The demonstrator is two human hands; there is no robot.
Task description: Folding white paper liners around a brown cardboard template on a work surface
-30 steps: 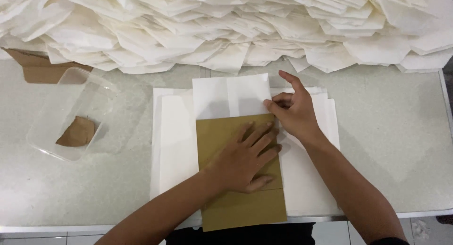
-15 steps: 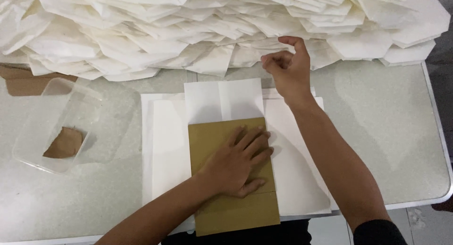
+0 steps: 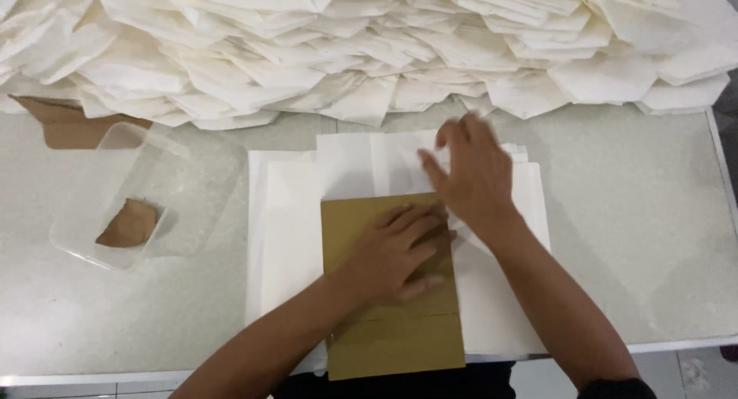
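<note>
Cardboard template [image 3: 392, 345] stays pinned by left hand [image 3: 396, 253]; right hand [image 3: 473, 172] has returned to paper [image 3: 284, 237].

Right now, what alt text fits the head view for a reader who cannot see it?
A person's left hand presses a brown cardboard rectangle flat on a stack of white paper sheets, while the right hand hovers, blurred, over the sheets' upper edge. Folded white paper is heaped behind; a clear plastic tub sits left.

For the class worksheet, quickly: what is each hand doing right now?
Left hand: open, pressed flat on the brown cardboard.
Right hand: open and blurred, over the white paper sheet, holding nothing.
</note>
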